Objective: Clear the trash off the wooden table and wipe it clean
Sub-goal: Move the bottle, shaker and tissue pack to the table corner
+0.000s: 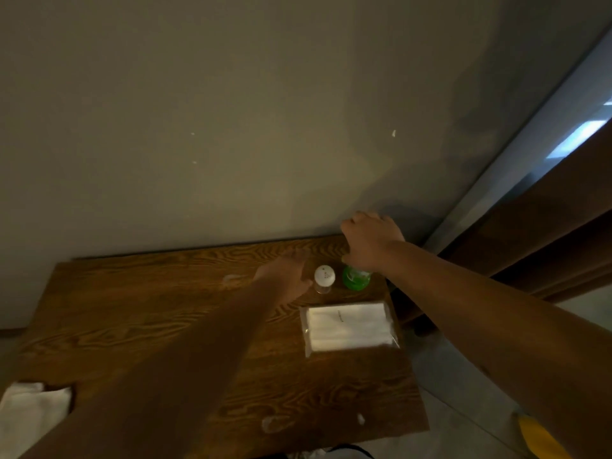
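Green bottle (356, 279) top gripped by R hand (371, 241); L hand (284, 276) blurred, grip unclear, beside white-capped bottle (324, 279).

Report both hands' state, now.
Left hand: blurred, fingers seem straight, open, beside the white-capped clear bottle.
Right hand: over the green plastic bottle; grip cannot be told.

Dim, warm-toned picture; the only bright light enters at the upper right edge. The left hand (284, 279) is smeared by motion blur. Wide-angle bending curves the desk (149, 313) edges.
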